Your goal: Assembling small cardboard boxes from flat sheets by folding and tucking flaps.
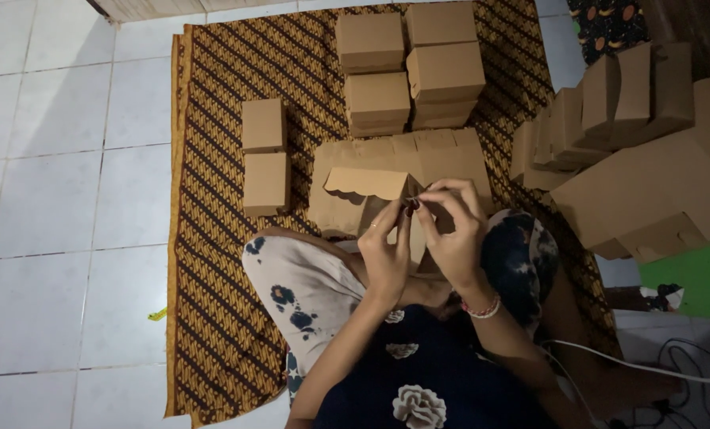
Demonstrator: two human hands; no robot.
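A partly folded brown cardboard box (368, 184) with a scalloped flap is held up over my lap. My left hand (387, 250) grips its lower right part, thumb and fingers pinched near the flap's corner. My right hand (453, 230) pinches the same corner from the right, fingers curled over the edge. Beneath the box lies a stack of flat unfolded box blanks (442, 159) on the patterned mat.
Finished brown boxes stand on the brown patterned mat (212, 262): two at the left (264, 157), several stacked at the back (410, 67). More boxes pile up at the right (641, 159). White floor tiles lie left. A white cable (633, 367) runs at the lower right.
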